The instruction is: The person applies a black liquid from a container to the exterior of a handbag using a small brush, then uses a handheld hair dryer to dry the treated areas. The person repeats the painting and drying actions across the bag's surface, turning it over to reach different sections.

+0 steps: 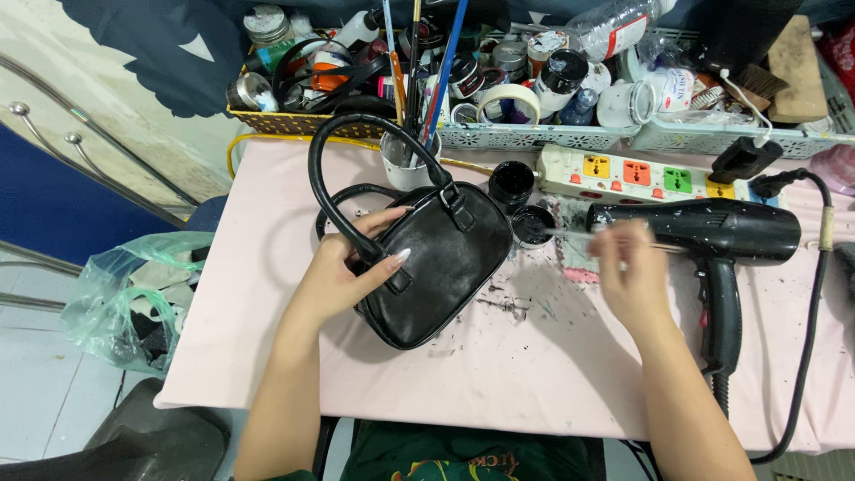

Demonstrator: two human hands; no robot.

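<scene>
Two hands work at a black bag (441,267) lying mid-table: the left hand (343,272) grips its handle base, fingers curled round the strap, while the right hand (628,272), right of the bag, pinches a thin brush (570,233), blurred in motion. The open paint jar (533,224) stands just beside the bag's right end, so a loaded brush could drip on the leather or knock the jar.

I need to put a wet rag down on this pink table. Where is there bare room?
Bare pink cloth lies along the near table edge, between the black handbag and hair dryer, and left of the handbag. The back, by the power strip and paint pots, is crowded.
</scene>
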